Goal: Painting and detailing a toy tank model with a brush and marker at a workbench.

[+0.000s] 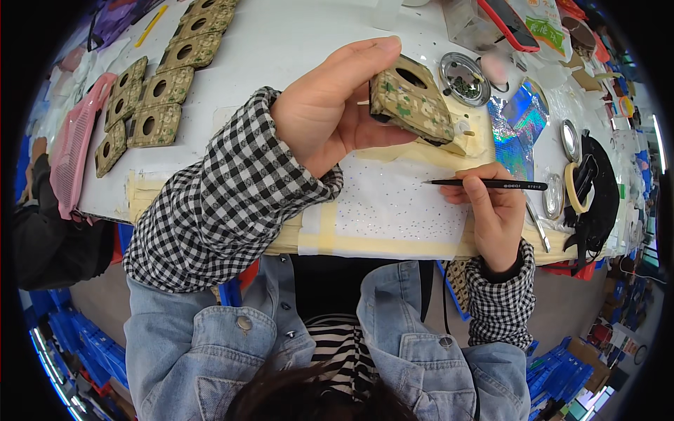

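My left hand (326, 105) is raised over the table, fingers closed around a small camouflage-patterned case (423, 105) with a round hole. The case is tilted, and some of its lower edge lies behind my fingers. Below it is a white sheet (382, 242) scattered with many tiny dark specks, bordered by yellowish tape. Pinched in my right hand (495, 214) is a slim black pen-like tool (507, 184). Its fine pale tip points left, just above the sheet; whether it touches a speck is too small to tell.
Similar camouflage cases (163, 88) lie in rows at the left, beside a pink mesh basket (77, 151). At the right are a round tin (465, 78) with small bits, shiny holographic bags (512, 130), a metal tool (538, 228), a tape roll (578, 188) and a red-cased phone (509, 27).
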Motion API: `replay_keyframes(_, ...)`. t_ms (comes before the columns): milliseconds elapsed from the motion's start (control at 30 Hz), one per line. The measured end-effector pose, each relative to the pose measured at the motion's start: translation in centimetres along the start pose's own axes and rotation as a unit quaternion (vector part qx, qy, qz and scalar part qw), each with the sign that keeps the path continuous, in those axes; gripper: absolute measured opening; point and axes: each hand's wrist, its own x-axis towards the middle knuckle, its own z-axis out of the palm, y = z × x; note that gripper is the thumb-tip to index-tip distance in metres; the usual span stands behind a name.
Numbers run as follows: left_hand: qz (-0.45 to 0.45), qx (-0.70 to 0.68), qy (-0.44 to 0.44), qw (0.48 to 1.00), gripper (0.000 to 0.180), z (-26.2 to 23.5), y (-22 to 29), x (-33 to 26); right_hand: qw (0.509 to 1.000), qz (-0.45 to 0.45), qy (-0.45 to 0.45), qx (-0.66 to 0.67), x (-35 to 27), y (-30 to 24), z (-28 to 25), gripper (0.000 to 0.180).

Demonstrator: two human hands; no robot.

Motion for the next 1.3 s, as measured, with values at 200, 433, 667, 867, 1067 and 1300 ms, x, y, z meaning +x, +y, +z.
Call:
replay_keyframes(200, 0.004, -0.008, 0.0, 1.0, 0.047, 0.07, -0.06, 0.05, 1.0, 0.002, -0.006, 0.003, 0.01, 0.09, -0.04, 0.014)
replay_keyframes(433, 0.005, -0.007, -0.002, 1.0, 0.047, 0.1, 0.01, 0.04, 1.0, 0.003, -0.011, -0.009, 0.09, -0.06, -0.05, 0.014)
replay_keyframes(667, 0.007, -0.007, -0.002, 1.0, 0.048, 0.06, -0.11, 0.08, 1.0, 0.004, -0.003, -0.004, 0.02, -0.05, -0.06, 0.013)
replay_keyframes(867, 0.008, -0.005, -0.002, 1.0, 0.048, 0.16, -0.12, 0.08, 1.0, -0.005, -0.003, -0.013, 0.07, -0.15, -0.17, 0.015)
replay_keyframes(1067, 0.007, -0.006, -0.008, 1.0, 0.048, 0.08, -0.17, 0.16, 1.0, -0.009, -0.003, -0.016, 0.06, -0.23, -0.27, 0.015)
replay_keyframes(1300, 0.005, -0.011, -0.01, 1.0, 0.047, 0.09, -0.13, 0.17, 1.0, 0.004, -0.006, -0.006, 0.03, -0.1, -0.19, 0.014)
